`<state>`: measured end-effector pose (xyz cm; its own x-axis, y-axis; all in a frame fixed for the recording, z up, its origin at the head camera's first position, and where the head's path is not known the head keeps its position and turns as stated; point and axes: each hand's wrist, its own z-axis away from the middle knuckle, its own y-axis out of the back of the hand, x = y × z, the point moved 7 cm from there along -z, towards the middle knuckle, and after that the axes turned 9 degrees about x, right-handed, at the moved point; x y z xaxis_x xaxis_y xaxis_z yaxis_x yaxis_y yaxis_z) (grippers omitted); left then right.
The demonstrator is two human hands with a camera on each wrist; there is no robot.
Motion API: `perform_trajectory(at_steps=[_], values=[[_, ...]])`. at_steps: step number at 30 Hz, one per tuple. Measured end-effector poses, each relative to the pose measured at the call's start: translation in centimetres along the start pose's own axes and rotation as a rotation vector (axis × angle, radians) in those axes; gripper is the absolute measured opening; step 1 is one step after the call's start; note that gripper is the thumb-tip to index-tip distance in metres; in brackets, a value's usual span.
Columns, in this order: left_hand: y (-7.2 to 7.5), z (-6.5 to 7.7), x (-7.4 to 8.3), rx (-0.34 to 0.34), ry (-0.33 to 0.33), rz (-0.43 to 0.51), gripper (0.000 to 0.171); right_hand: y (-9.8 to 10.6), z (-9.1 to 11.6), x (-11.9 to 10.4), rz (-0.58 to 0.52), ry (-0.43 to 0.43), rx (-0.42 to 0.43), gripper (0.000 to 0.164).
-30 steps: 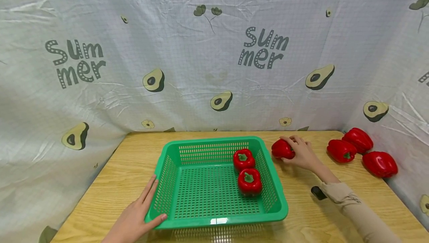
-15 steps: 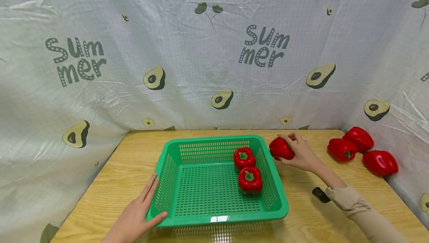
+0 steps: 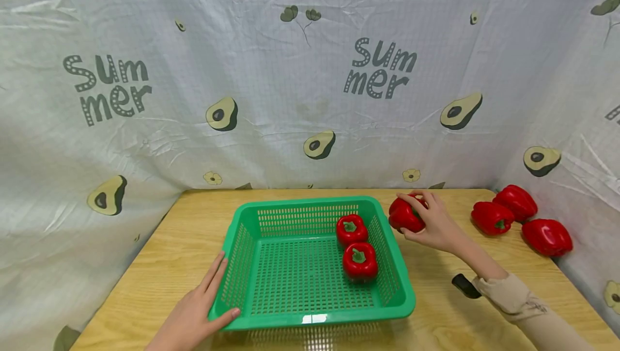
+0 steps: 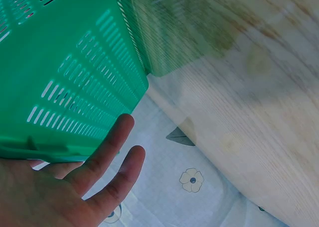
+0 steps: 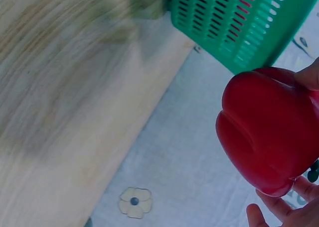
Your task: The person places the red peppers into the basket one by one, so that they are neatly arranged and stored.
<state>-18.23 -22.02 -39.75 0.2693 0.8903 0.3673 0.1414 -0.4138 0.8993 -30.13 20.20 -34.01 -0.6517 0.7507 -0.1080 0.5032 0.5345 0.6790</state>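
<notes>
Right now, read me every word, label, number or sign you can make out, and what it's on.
"sum mer": hanging cloth, left side.
"sum mer": same cloth, right of centre.
Cloth's right edge: grey print, cut off, unreadable.
Beige sleeve: dark marks, too small to read.
Green basket, held pepper: none visible.

A glossy red bell pepper, tilted with its stem toward three o'clock, is held near the two-o'clock rim of an upright, rectangular green perforated-plastic basket.
</notes>
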Motion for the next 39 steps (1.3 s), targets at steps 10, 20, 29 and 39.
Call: perform_trajectory(at_steps=[10,20,29,39], values=[[0.0,0.1,0.0,-0.009,0.01,0.021,0.088,1.2,-0.5,-2.0,0.017,0.064,0.026,0.075],[-0.1,0.1,-0.2,-0.012,0.016,0.021,0.088,1.2,-1.8,-4.3,0.022,0.115,0.012,0.069],[0.0,0.1,-0.1,0.011,0.003,0.009,0.087,0.6,-3.2,-6.8,-0.013,0.167,0.002,0.067],[0.0,0.1,0.0,0.036,-0.013,-0.004,0.088,-0.2,-4.4,-9.4,-0.071,0.221,-0.029,0.063]])
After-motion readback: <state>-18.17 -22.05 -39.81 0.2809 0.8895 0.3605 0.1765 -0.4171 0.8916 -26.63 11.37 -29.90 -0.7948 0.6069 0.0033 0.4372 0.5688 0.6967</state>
